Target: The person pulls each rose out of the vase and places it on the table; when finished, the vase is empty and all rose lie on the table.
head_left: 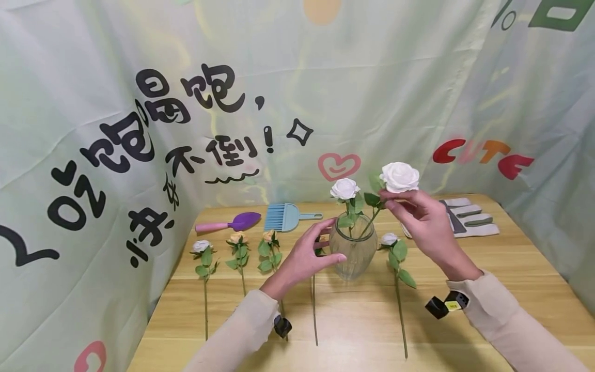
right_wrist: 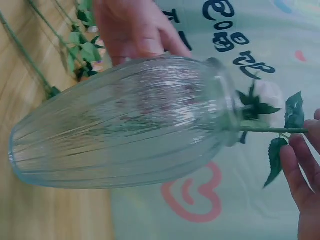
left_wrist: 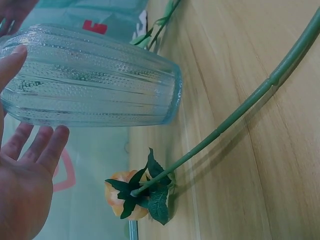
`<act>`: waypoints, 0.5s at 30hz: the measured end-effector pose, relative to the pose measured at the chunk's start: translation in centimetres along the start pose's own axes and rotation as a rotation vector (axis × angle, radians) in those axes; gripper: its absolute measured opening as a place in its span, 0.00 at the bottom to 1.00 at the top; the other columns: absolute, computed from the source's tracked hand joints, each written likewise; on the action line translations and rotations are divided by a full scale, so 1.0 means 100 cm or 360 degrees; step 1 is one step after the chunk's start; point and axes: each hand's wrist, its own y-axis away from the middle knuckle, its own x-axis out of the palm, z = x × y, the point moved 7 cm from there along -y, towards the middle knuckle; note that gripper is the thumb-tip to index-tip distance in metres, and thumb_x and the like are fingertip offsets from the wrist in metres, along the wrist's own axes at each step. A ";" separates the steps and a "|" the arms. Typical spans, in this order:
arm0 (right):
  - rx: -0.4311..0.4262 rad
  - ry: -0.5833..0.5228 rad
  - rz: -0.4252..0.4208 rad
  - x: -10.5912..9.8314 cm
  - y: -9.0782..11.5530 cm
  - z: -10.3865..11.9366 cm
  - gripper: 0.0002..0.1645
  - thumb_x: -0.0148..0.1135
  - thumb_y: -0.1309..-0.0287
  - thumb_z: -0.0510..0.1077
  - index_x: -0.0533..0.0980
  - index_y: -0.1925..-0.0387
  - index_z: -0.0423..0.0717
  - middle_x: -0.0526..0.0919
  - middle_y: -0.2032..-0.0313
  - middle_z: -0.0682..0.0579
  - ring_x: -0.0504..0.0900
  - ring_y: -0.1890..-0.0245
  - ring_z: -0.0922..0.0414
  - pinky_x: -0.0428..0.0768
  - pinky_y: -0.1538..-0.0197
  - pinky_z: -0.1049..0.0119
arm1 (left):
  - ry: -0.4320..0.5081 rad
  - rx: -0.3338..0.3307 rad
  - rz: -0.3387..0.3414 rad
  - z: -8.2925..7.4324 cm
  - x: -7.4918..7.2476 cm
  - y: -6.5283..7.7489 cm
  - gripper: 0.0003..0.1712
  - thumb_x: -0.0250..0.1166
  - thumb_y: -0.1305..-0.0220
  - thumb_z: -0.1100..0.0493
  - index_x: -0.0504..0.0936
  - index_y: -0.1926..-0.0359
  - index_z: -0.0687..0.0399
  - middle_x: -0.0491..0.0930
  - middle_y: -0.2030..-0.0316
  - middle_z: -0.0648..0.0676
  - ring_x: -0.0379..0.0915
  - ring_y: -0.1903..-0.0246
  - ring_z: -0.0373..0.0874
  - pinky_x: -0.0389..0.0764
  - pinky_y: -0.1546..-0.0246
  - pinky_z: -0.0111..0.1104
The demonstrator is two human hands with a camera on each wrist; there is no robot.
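Observation:
A clear ribbed glass vase (head_left: 353, 261) stands upright on the wooden table. My left hand (head_left: 309, 253) holds it from the left, thumb across the front and fingers curved round the side. One white rose (head_left: 344, 189) is in the vase, its bloom above the rim. With my right hand (head_left: 425, 222) I pinch a second white rose (head_left: 400, 177) by its leafy stem below the bloom. That stem slants down through the vase's mouth. In the left wrist view an orange rose (left_wrist: 125, 197) lies close by the vase, mostly hidden behind my left hand in the head view.
Left of the vase lie a white rose (head_left: 201, 246) and two orange roses (head_left: 237, 238). Another white rose (head_left: 389, 239) lies to its right. Farther back are a purple trowel (head_left: 245, 221), a blue brush and dustpan (head_left: 290, 217) and gloves (head_left: 469, 219). Printed cloth (head_left: 395, 103) hangs behind.

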 end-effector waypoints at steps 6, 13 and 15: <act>-0.0017 -0.0291 -0.0209 -0.029 -0.010 0.012 0.17 0.62 0.32 0.19 0.83 0.44 0.27 0.90 0.44 0.53 0.89 0.44 0.62 0.88 0.40 0.73 | -0.0017 0.0010 -0.0001 0.001 0.000 0.000 0.47 0.80 0.33 0.47 0.65 0.19 0.21 0.68 0.22 0.40 0.67 0.23 0.53 0.78 0.25 0.53; -0.0173 -0.0729 -0.0699 -0.089 -0.020 0.025 0.15 0.59 0.38 0.14 0.76 0.49 0.09 0.90 0.51 0.34 0.92 0.55 0.48 0.94 0.52 0.61 | -0.0016 0.0020 0.0002 0.003 0.000 -0.001 0.47 0.80 0.33 0.47 0.66 0.20 0.21 0.69 0.23 0.40 0.68 0.23 0.52 0.79 0.25 0.51; -0.0226 -0.0801 -0.0820 -0.108 -0.019 0.026 0.15 0.59 0.39 0.14 0.75 0.50 0.07 0.90 0.54 0.30 0.91 0.58 0.45 0.94 0.53 0.59 | -0.0007 0.0025 0.0002 0.003 0.000 -0.001 0.47 0.80 0.33 0.47 0.66 0.20 0.21 0.68 0.22 0.40 0.67 0.23 0.53 0.78 0.25 0.52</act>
